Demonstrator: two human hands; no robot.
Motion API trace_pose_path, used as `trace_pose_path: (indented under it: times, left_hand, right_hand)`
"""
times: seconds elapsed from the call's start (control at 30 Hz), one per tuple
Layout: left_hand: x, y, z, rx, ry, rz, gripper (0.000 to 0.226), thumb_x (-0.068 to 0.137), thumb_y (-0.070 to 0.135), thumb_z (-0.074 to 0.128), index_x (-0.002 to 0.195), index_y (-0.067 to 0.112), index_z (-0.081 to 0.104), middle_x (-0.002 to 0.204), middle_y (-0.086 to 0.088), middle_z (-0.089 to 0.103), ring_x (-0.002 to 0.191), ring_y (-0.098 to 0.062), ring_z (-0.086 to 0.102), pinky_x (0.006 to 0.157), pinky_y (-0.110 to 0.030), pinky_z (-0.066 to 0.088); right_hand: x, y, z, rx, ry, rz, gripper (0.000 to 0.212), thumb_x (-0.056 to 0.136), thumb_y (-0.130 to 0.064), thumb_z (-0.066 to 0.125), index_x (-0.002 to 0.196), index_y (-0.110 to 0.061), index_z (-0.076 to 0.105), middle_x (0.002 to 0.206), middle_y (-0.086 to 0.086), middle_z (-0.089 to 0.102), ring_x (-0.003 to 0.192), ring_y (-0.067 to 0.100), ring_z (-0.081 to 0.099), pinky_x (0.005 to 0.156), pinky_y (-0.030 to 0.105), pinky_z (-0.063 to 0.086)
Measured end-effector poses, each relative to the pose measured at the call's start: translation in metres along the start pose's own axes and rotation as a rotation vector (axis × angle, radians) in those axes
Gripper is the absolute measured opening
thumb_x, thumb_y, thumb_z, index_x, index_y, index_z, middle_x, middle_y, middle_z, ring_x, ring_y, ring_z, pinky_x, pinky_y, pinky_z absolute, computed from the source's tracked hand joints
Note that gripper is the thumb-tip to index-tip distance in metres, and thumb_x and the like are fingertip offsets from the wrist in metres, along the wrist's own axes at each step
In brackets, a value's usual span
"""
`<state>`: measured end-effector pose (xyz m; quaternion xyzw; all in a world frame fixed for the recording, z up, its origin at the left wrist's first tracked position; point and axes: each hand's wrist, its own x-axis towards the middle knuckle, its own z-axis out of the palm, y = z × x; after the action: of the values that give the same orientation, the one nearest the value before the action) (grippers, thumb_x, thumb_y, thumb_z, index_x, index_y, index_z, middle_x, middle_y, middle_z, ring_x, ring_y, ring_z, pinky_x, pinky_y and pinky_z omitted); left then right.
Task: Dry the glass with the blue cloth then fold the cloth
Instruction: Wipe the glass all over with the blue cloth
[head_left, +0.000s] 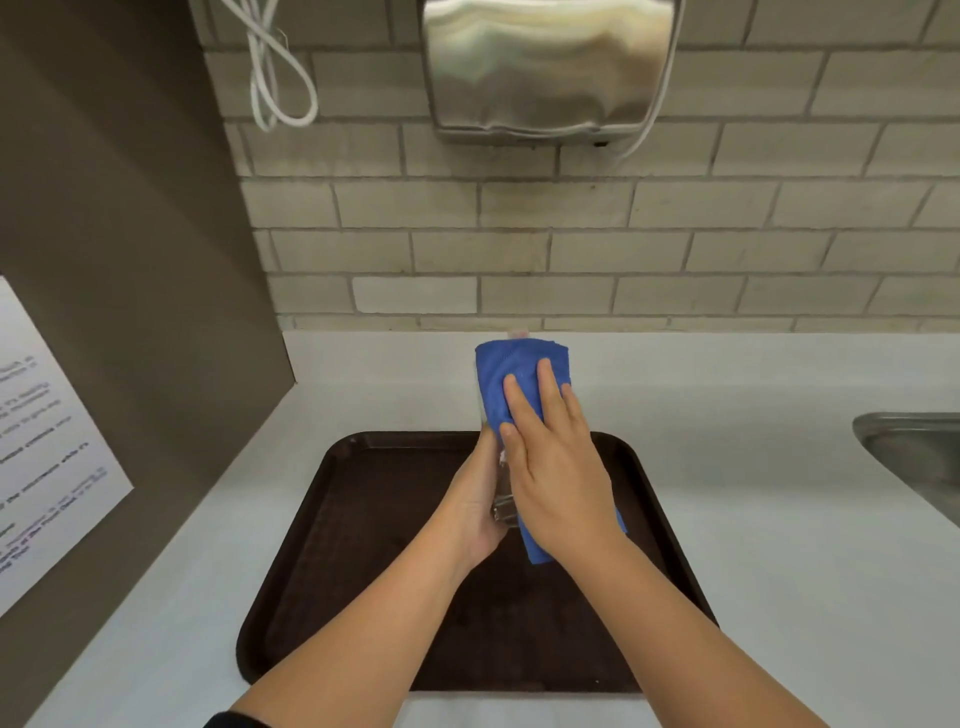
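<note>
A clear glass (503, 506) is held above the brown tray, lying nearly on its side with its base toward me. My left hand (475, 504) grips it from the left and below, near the base. The blue cloth (511, 376) is wrapped over the upper part of the glass and hides its rim. My right hand (556, 462) lies on top with its fingers stretched out, pressing the cloth against the glass. A corner of the cloth hangs down under my right wrist.
The brown tray (374, 545) lies on a white counter (779, 545) against a brick wall. A steel sink (914, 457) is at the right edge. A steel hand dryer (545, 67) hangs on the wall above. A brown partition with a printed notice (47, 431) stands at the left.
</note>
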<state>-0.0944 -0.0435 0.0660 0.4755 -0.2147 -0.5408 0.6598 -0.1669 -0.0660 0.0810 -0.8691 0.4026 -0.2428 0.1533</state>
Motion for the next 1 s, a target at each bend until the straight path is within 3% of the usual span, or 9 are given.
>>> trace_pose_path:
  times: [0.07,0.13,0.2,0.27,0.37,0.53,0.67,0.83,1.0]
  left_hand:
    - [-0.001,-0.004,-0.001,-0.053,-0.024,0.015,0.047,0.096,0.041,0.034,0.134,0.018,0.049,0.14,-0.009,0.053,0.131,-0.024,0.048,0.112,-0.038,0.034]
    - [0.002,-0.004,-0.006,-0.109,-0.037,-0.037,0.048,0.091,0.049,0.041,0.126,0.021,0.058,0.128,-0.012,0.063,0.119,-0.025,0.058,0.107,-0.043,0.041]
    - [0.004,-0.004,-0.012,-0.089,-0.068,-0.084,0.05,0.086,0.056,0.045,0.112,0.019,0.065,0.115,-0.013,0.07,0.106,-0.027,0.065,0.098,-0.043,0.047]
    - [0.006,-0.007,-0.012,-0.087,-0.081,-0.07,0.049,0.084,0.058,0.046,0.102,0.018,0.068,0.104,-0.012,0.074,0.099,-0.028,0.067,0.095,-0.043,0.048]
    - [0.008,-0.004,-0.013,-0.069,-0.104,-0.048,0.048,0.085,0.058,0.044,0.094,0.019,0.071,0.093,-0.009,0.073,0.091,-0.025,0.066,0.092,-0.042,0.049]
    - [0.013,-0.004,-0.013,-0.076,-0.127,-0.051,0.047,0.086,0.057,0.043,0.091,0.019,0.072,0.08,-0.004,0.075,0.079,-0.019,0.068,0.083,-0.037,0.051]
    - [0.016,-0.004,-0.014,-0.112,-0.156,-0.06,0.051,0.085,0.06,0.043,0.088,0.019,0.073,0.08,-0.005,0.077,0.072,-0.018,0.072,0.078,-0.036,0.053]
    - [0.015,-0.01,-0.013,-0.143,-0.167,-0.055,0.052,0.082,0.061,0.045,0.096,0.017,0.07,0.08,-0.004,0.075,0.073,-0.018,0.071,0.076,-0.034,0.053]
    - [0.017,-0.011,-0.015,-0.175,-0.156,-0.053,0.056,0.081,0.063,0.046,0.1,0.015,0.069,0.085,-0.007,0.073,0.078,-0.021,0.069,0.077,-0.036,0.053]
  right_hand:
    - [0.007,-0.002,-0.003,0.049,0.011,-0.004,0.05,0.098,-0.031,0.019,0.146,-0.028,0.007,0.158,-0.002,-0.009,0.146,0.019,-0.004,0.118,0.034,0.021]
    - [0.017,0.0,-0.006,0.165,0.035,0.019,0.05,0.098,-0.031,0.021,0.146,-0.027,0.01,0.159,0.0,-0.003,0.145,0.021,0.009,0.111,0.034,0.031]
    - [0.028,0.004,-0.012,0.383,0.034,0.088,0.049,0.098,-0.03,0.023,0.146,-0.026,0.013,0.158,0.002,0.005,0.142,0.021,0.019,0.108,0.034,0.03]
    - [0.037,0.009,-0.017,0.619,0.02,0.171,0.047,0.098,-0.028,0.023,0.145,-0.025,0.02,0.153,0.006,0.026,0.136,0.022,0.032,0.106,0.031,0.029]
    - [0.037,0.016,-0.021,0.872,-0.003,0.296,0.043,0.097,-0.03,0.028,0.138,-0.023,0.037,0.13,0.013,0.055,0.114,0.025,0.055,0.101,0.035,0.042]
    - [0.024,0.022,-0.023,1.148,-0.057,0.378,0.038,0.096,-0.032,0.036,0.131,-0.024,0.047,0.118,0.011,0.064,0.106,0.026,0.062,0.098,0.042,0.047]
    - [0.011,0.024,-0.019,1.159,-0.044,0.405,0.031,0.095,-0.031,0.037,0.119,-0.021,0.054,0.113,0.012,0.066,0.103,0.025,0.063,0.095,0.039,0.049]
    - [-0.002,0.022,-0.011,1.138,0.058,0.4,0.038,0.093,-0.032,0.041,0.126,-0.017,0.052,0.116,0.013,0.065,0.106,0.026,0.063,0.101,0.045,0.045]
    - [-0.02,0.017,-0.002,0.983,0.112,0.302,0.043,0.094,-0.035,0.036,0.135,-0.025,0.041,0.127,0.007,0.059,0.109,0.018,0.06,0.096,0.032,0.048]
